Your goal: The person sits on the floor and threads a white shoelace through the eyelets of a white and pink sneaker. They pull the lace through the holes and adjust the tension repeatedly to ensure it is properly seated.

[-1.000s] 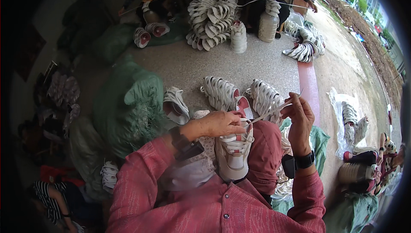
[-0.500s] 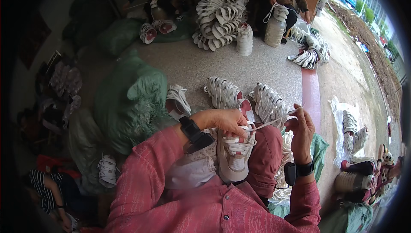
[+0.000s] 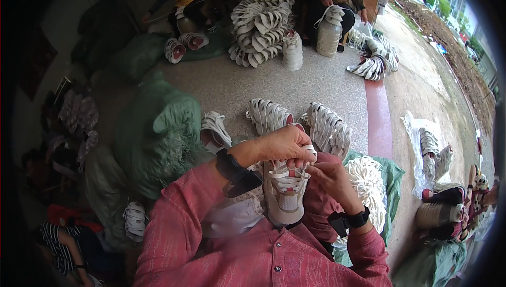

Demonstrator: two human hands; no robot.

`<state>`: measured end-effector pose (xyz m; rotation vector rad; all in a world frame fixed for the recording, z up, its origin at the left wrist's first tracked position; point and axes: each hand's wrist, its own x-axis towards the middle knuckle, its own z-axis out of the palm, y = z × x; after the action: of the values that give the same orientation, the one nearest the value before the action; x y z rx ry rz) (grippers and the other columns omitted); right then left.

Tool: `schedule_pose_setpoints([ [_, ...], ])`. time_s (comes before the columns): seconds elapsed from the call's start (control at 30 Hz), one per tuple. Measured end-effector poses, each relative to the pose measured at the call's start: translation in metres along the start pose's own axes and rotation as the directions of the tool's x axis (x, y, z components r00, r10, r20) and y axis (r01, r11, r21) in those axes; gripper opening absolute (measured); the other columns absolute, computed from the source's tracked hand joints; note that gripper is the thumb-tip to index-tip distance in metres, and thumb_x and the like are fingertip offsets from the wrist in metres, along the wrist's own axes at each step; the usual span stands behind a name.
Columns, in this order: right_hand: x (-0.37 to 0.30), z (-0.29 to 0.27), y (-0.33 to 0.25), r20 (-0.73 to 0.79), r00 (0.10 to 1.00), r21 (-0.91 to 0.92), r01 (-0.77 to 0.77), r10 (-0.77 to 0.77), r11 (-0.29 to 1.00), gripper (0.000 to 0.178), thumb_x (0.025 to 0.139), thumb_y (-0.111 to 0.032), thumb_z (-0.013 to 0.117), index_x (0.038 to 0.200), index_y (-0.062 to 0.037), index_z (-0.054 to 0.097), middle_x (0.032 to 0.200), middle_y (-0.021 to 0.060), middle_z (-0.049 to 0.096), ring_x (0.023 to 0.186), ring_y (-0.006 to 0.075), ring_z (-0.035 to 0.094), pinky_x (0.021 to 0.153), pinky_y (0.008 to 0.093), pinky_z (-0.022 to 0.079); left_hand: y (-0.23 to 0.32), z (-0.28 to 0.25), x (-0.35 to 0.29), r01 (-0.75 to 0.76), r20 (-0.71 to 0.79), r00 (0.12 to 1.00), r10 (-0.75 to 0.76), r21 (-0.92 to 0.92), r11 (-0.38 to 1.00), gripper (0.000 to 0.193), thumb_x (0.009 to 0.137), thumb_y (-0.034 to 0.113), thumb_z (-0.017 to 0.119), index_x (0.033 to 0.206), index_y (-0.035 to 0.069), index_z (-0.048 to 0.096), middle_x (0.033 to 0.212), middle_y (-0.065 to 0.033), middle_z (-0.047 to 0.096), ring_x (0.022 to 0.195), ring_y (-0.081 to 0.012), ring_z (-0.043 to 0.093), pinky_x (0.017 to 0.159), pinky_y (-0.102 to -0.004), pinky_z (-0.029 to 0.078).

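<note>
Bulging at ten o'clock from the shoe (image 3: 284, 202), a green sack (image 3: 163, 115) hides its contents from us. Our left hand (image 3: 280, 146), fingers curled nearly closed, pinches a white lace (image 3: 311, 153) above the shoe, which rests on our lap (image 3: 320, 214), toe toward us. Between twelve and one stands a jar (image 3: 327, 41), contents unclear, topped with white uppers (image 3: 333, 14). Between two and three, our right hand (image 3: 334, 180) has its fingertips closed on the lace. At three, loose laces (image 3: 366, 184) heap on green sacking (image 3: 391, 176); farther out at two, clear plastic (image 3: 412, 129) holds shoes (image 3: 429, 142).
</note>
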<state>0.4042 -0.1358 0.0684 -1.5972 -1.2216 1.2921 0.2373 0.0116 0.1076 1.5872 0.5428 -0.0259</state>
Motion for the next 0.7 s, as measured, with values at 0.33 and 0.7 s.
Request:
schedule_pose_setpoints([
  [0.33,0.015,0.042,0.001,0.056,0.984,0.191,0.157,-0.170,0.969,0.014,0.097,-0.014,0.061,0.102,-0.0006,0.064,0.080,-0.0030,0.061,0.068,0.0039,0.051,0.058,0.0216,0.042,0.014,0.006,-0.002,-0.093,-0.031,0.994,0.100,0.186,0.978,0.019,0.091,0.022,0.069,0.091,0.003,0.066,0.069,0.0030,0.061,0.060,-0.0023,0.055,0.052,-0.0195,0.042],
  [0.7,0.042,-0.017,0.012,-0.087,0.955,0.184,0.296,-0.284,0.937,0.018,0.094,-0.004,0.058,0.108,0.0032,0.067,0.095,0.0035,0.069,0.083,0.0082,0.062,0.074,0.0257,0.052,0.025,-0.002,-0.015,-0.079,-0.058,0.994,0.093,0.213,0.974,0.019,0.090,0.021,0.070,0.097,0.003,0.069,0.071,0.0053,0.061,0.064,-0.0013,0.052,0.056,-0.0205,0.041],
])
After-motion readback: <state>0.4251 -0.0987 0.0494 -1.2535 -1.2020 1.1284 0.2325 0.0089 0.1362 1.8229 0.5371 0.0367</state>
